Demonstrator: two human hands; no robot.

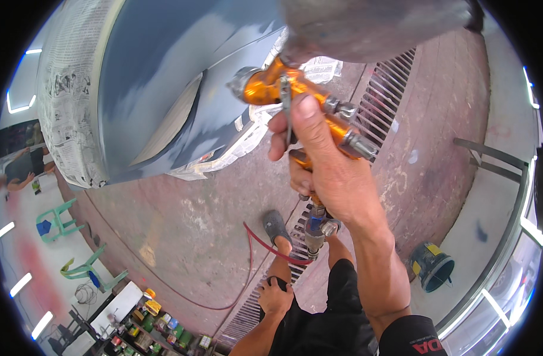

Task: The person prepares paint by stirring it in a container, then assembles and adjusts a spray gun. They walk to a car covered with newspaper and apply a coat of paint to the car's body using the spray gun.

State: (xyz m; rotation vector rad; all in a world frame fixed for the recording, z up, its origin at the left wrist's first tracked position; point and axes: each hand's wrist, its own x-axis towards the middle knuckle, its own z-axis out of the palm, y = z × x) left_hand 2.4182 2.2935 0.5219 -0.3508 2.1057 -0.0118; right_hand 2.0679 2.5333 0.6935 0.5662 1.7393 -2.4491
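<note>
My right hand [336, 160] grips an orange spray gun [264, 86], its fingers around the handle and trigger. The gun's silver nozzle points left at a grey-blue car body panel [146, 77], apart from it. Above the gun a large grey paint cup [378, 26] is partly cut off by the upper edge. A red hose [292, 258] runs from the fitting under the handle down to the floor. Newspaper masking [69, 113] covers the panel's left side, its lower edge and a slanted opening. My left hand [275, 298] lies on my left thigh near the knee, fingers spread, holding nothing.
A metal floor grate [390, 83] crosses beneath me, and the hose trails over the concrete. A dark bucket [433, 266] stands at the right near a metal frame [491, 153]. Green stools [59, 221], another person [27, 166] and several paint cans [179, 333] are at the left.
</note>
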